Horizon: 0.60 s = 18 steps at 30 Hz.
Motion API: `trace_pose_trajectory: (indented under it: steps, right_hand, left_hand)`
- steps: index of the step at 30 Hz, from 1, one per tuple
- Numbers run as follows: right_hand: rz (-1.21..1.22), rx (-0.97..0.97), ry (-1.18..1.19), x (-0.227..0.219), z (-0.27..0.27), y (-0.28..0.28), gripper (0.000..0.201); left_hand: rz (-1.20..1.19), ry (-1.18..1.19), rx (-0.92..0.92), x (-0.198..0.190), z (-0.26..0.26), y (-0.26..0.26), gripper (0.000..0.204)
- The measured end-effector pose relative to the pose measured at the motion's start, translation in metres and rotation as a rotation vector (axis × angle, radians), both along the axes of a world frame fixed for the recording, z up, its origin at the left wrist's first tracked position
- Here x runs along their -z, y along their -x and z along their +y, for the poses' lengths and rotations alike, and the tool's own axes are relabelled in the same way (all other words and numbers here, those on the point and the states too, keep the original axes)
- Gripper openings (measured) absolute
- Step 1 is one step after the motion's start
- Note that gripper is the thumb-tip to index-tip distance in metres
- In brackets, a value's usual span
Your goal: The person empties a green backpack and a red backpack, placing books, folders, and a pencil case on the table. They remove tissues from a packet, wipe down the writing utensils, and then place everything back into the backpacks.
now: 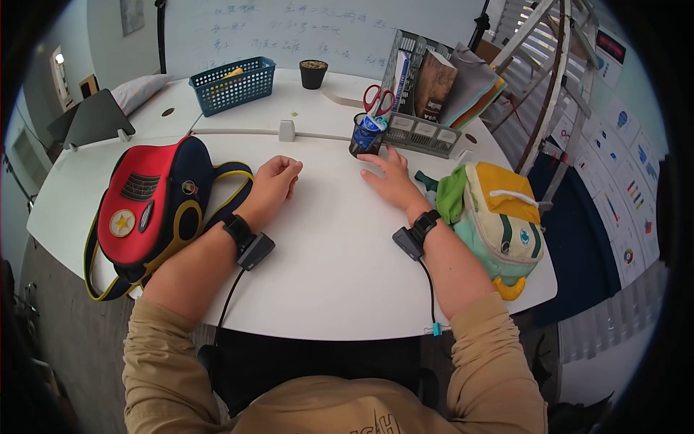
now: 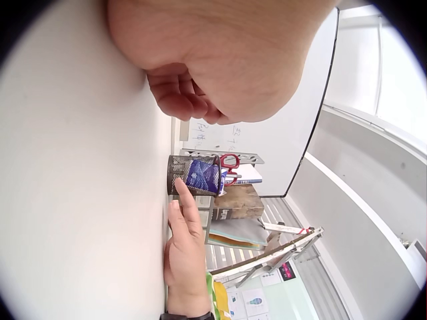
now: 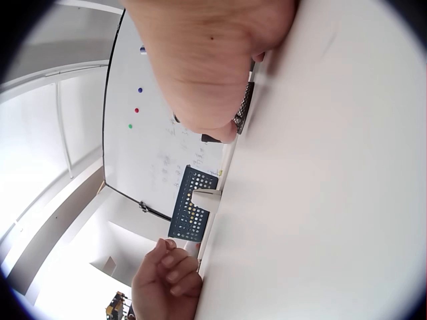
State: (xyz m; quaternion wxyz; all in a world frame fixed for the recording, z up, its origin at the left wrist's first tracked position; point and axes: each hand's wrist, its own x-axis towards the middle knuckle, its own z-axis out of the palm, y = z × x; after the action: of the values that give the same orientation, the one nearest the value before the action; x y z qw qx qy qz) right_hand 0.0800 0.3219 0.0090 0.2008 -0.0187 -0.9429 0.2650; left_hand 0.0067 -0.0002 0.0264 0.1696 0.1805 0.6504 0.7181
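Note:
My left hand [image 1: 273, 189] rests on the white table [image 1: 325, 275] beside a red and navy backpack [image 1: 148, 202], its fingers loosely curled around nothing. In the right wrist view the same left hand [image 3: 167, 283] shows bent fingers. My right hand [image 1: 396, 182] reaches toward a black mesh pen cup [image 1: 357, 137], fingers spread and fingertips right at its base. Upright in the cup stand red-handled scissors [image 1: 379, 98] and a blue packet [image 1: 372, 124]. The left wrist view shows the right hand [image 2: 187, 257] low over the table, index finger overlapping the cup [image 2: 177, 175].
To the right lies a cream and green backpack [image 1: 499, 217]. Farther back stand a teal basket [image 1: 238, 92], a small potted plant [image 1: 313, 74] and a grey file rack [image 1: 423, 137] with books [image 1: 435, 83]. A low ridge with a white clip [image 1: 287, 131] crosses the table.

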Motion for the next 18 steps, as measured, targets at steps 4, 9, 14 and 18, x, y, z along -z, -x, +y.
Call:
trace_pose_trajectory:
  steps: [4,9,14,18]
  right_hand:
    - [-0.046,0.022,-0.093,0.000,0.002,0.003,0.041]
    - [-0.077,0.054,-0.086,0.000,0.002,0.002,0.041]
    - [-0.081,0.135,-0.018,0.000,0.001,0.002,0.035]
    - [-0.023,0.165,0.040,0.011,0.009,0.009,0.032]
  left_hand:
    - [0.010,0.015,-0.004,0.001,0.000,0.001,0.020]
    - [0.007,-0.003,0.001,0.001,0.000,0.002,0.019]
    - [0.007,-0.001,0.002,0.001,-0.001,0.001,0.018]
    - [-0.002,0.006,-0.013,0.001,0.000,0.000,0.017]
